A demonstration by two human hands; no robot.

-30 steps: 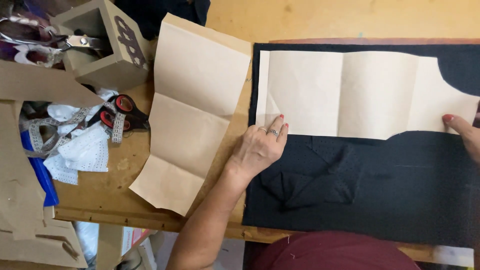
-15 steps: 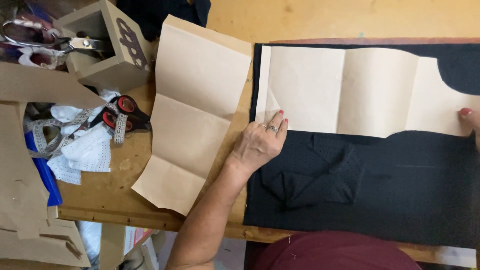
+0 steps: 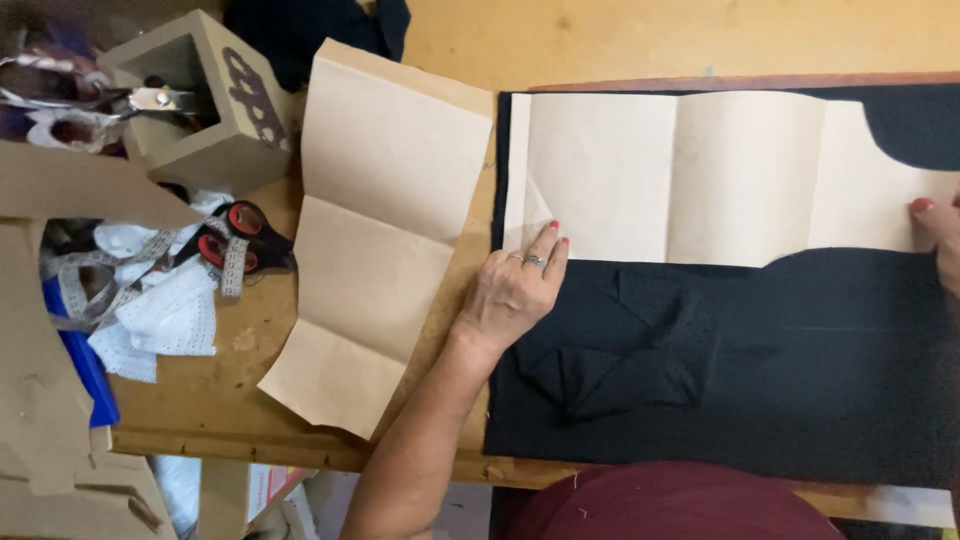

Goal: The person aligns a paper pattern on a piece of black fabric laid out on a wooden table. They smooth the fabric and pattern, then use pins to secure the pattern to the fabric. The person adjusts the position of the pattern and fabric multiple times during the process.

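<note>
Both hands flat on a paper pattern piece laid over black fabric.

The left hand [image 3: 518, 290] lies open, palm down and grasping nothing, its fingertips [image 3: 550, 232] pressing the near left corner of the cream paper pattern piece [image 3: 690, 175]. The right hand [image 3: 938, 232] shows only at the right edge of the view; its fingers rest flat on the pattern's right end, nothing clasped. The pattern lies across the far part of the black fabric [image 3: 800, 380], which is spread over the right half of the wooden table [image 3: 640, 40]; a folded lump of fabric sits just right of the left hand. Left of the fabric lies a second, creased paper piece [image 3: 385, 230]. Farther left are red-handled scissors [image 3: 232, 238], a measuring tape [image 3: 100, 290], white lace scraps [image 3: 165, 320] and a cardboard box [image 3: 205, 100].
</note>
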